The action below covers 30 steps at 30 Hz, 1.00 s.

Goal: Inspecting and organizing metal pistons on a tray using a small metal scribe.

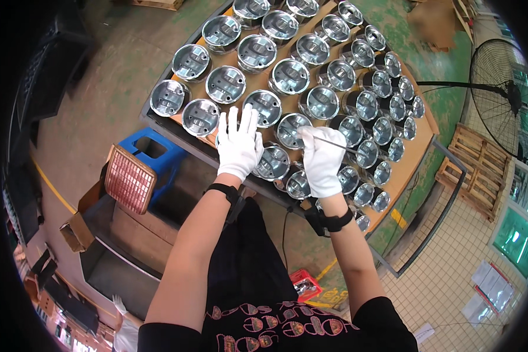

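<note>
Rows of shiny round metal parts with dark sides, looking like engine pistons, stand on a cart top point(413, 167) lined with brown board. My left hand point(239, 145), in a white glove, lies over the near row with its fingers stretched out. Its fingertips are beside one metal part point(263, 109); its palm covers another. My right hand point(324, 157), also gloved, is closed round a thin dark rod point(338, 144) that slants down to the right. The fingers holding it are at the rim of a metal part point(290, 130). Whether the rod's near end touches that part is hidden by the glove.
A bent metal handle point(431, 226) sticks out from the cart's right side. At the left stand a blue stool point(152, 149) and a woven seat pad point(130, 179). A large fan point(501, 91) and a wooden pallet point(476, 170) are at the right. A red crate point(304, 285) sits below.
</note>
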Motion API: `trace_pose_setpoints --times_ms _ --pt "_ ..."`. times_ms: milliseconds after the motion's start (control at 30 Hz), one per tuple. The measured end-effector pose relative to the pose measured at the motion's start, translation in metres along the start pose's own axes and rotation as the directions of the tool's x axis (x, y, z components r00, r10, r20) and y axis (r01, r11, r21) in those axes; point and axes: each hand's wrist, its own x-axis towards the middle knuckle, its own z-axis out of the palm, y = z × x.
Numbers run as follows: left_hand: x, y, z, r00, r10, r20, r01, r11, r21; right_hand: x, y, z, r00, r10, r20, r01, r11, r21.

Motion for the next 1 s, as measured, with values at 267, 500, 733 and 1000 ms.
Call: trace_pose_setpoints --times_ms 267,500,733,1000 --pt "0.004 0.004 -0.001 1.0 -0.004 -0.02 0.004 1.0 -0.004 0.006 -0.001 0.015 0.998 0.0 0.071 0.011 0.988 -0.154" --pt "0.001 0.004 0.001 1.0 0.0 0.01 0.0 1.0 0.027 0.053 -0.004 -0.101 0.968 0.246 -0.049 -0.229 0.945 0.233" --pt "0.0 -0.002 0.003 0.999 0.003 0.047 -0.01 0.99 0.138 0.021 -0.041 -0.24 0.912 0.271 -0.307 -0.307 0.949 -0.072" --pt "-0.003 -0.006 0.004 1.0 0.011 0.004 -0.011 0.995 0.101 -0.047 -0.119 -0.211 0.845 0.514 -0.146 -0.484 0.852 0.202"
